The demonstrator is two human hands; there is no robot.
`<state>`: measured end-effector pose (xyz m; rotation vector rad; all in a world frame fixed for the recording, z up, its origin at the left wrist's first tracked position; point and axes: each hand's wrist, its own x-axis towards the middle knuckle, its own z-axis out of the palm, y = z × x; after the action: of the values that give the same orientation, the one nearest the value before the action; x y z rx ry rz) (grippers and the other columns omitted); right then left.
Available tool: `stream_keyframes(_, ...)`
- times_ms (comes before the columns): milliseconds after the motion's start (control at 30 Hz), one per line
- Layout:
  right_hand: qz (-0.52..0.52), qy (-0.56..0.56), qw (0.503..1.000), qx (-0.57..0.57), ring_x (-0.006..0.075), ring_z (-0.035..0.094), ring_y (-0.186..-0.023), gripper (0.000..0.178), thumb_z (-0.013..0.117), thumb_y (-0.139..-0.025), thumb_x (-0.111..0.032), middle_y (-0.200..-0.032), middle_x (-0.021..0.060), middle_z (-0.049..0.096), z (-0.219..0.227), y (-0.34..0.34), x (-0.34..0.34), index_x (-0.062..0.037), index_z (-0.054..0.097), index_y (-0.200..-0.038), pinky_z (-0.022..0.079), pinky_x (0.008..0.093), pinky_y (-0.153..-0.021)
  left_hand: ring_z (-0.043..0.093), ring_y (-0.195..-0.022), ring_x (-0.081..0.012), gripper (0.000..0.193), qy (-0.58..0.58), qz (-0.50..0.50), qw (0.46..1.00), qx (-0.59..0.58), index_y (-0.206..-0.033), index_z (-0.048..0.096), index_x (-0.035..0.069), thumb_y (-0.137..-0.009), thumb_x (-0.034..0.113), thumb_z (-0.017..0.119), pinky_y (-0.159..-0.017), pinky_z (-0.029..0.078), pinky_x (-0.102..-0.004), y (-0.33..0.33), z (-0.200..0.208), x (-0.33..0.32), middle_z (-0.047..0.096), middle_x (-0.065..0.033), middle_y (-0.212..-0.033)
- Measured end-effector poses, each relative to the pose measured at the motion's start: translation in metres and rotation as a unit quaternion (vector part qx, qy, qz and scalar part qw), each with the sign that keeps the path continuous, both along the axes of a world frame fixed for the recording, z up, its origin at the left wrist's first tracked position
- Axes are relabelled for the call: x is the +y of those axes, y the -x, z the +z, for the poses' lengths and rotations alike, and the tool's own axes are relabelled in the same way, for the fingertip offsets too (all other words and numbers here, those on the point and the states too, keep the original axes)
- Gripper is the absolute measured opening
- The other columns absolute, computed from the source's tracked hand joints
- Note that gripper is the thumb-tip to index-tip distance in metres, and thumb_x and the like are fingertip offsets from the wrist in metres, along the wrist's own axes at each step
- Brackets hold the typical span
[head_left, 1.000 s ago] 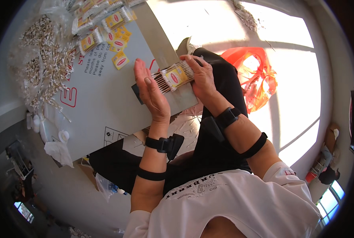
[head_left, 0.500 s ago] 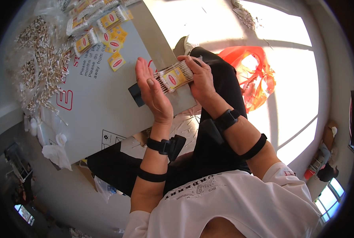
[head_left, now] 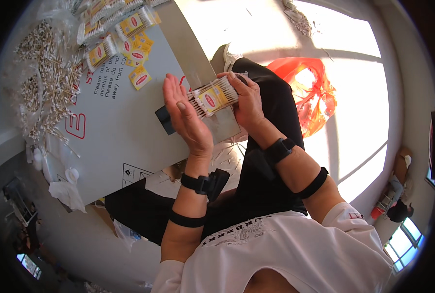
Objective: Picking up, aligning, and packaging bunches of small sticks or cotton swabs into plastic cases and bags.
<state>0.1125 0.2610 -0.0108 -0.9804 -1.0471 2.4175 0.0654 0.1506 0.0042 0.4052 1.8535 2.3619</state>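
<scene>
A pack of cotton swabs [head_left: 214,97] with a yellow label lies tilted between my two hands, above the near right corner of the board-topped table [head_left: 124,122]. My right hand [head_left: 249,100] grips its right end, thumb on top. My left hand [head_left: 185,112] is stretched flat, palm turned toward the pack's left end, where the swab tips meet or nearly meet it. Behind the left hand a dark block [head_left: 164,120] partly shows on the table. Loose yellow label cards [head_left: 140,78] lie farther left.
A big heap of loose cotton swabs [head_left: 49,73] in clear plastic covers the table's far left. Finished-looking swab packs [head_left: 132,23] are piled beside it. To the right, a red plastic bag [head_left: 315,97] stands on the floor. A white roll [head_left: 72,176] sits at the left edge.
Both hands and the pack stay nearly in place. The left hand has shifted very slightly left, and the table scene has slid a little left in the picture.
</scene>
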Motion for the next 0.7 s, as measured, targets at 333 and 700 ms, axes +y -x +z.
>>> stream_keyframes(333, 0.005, -0.016, 1.0, -0.002, 0.0081, 0.061, -0.077, 0.031, 0.06, -0.097, -0.031, -0.085, 0.001, 0.065, 0.005, 0.001, -0.003, -0.0012, 0.07, -0.099, 0.051, 0.0239, -0.071, 0.022, -0.146, -0.0327, 0.069, -0.035, 0.018, 0.999, -0.015, -0.15, 0.017, -0.003, -0.103, 0.046, 0.031, -0.119, 0.015, -0.0452, -0.005, 0.0, 0.008, 0.023, -0.0212, -0.156)
stream_keyframes(700, 0.01, -0.038, 0.999, -0.008, 0.0079, 0.061, -0.081, 0.031, 0.058, -0.098, -0.029, -0.087, 0.0019, 0.066, 0.007, 0.001, -0.006, -0.0005, 0.07, -0.099, 0.05, 0.024, -0.073, 0.032, -0.141, -0.0309, 0.067, -0.088, 0.076, 0.991, -0.072, -0.148, 0.024, -0.003, -0.103, 0.047, 0.03, -0.117, 0.022, -0.0439, -0.008, 0.003, 0.016, 0.031, -0.0187, -0.152)
